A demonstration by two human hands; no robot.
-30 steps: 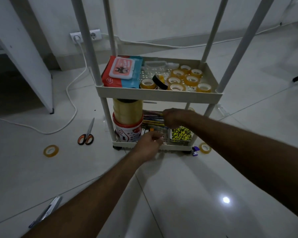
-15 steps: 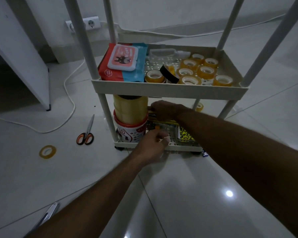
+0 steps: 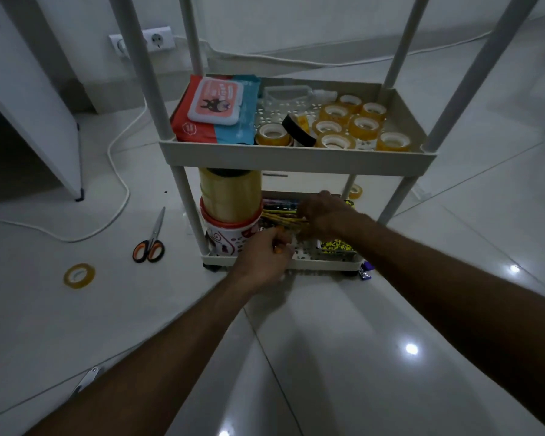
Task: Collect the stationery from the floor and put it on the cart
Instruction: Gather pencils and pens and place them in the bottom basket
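A white cart (image 3: 296,162) stands on the tiled floor. Both my hands reach into its bottom shelf. My right hand (image 3: 324,215) is closed on a bundle of yellow pencils (image 3: 280,217) lying on that shelf. My left hand (image 3: 265,256) sits at the shelf's front edge, fingers pinched on the pencils' near ends. On the floor lie orange-handled scissors (image 3: 150,243), a yellow tape roll (image 3: 79,275), a small purple stapler (image 3: 365,271), another tape roll (image 3: 355,191) behind the cart, and a metal cutter (image 3: 87,377) by my left forearm.
The middle shelf holds a wet-wipes pack (image 3: 216,110), a clear bottle (image 3: 291,93) and several tape rolls (image 3: 350,121). Big tape rolls on a red-white tub (image 3: 230,209) fill the bottom shelf's left. A white cable (image 3: 120,171) runs from a wall socket (image 3: 151,42). A white panel (image 3: 35,111) leans at left.
My view has moved closer to the cart. My right hand has slid left along the bottom shelf onto the pencils. My left hand stays at the shelf's front edge.
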